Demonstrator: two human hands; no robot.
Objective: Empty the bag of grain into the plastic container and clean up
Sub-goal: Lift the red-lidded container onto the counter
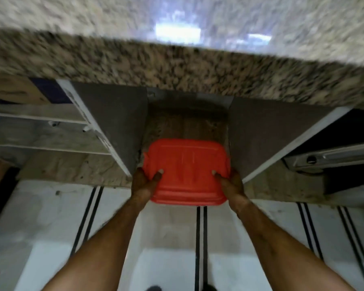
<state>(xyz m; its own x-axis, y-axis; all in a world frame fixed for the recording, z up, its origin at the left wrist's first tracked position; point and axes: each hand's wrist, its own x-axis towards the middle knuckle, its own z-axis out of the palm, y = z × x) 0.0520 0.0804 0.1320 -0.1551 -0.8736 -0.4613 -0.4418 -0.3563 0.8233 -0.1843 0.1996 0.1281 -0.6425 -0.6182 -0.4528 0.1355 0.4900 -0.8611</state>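
Thumbs (pixel 157 176) pressed flat on top, the rest of the fingers tucked down the sides where I can't see them. So left hand (pixel 143 182) and right hand (pixel 230 182) both grip the red-lidded plastic container (pixel 187 162) at its near corners. It's at the mouth of the open cubby (pixel 185 124) under the granite tabletop (pixel 177 66), half out over the floor (pixel 168 232). Full of grain it's probably hefty, and smooth plastic slips, so I'd hold the body rather than trust the lid.
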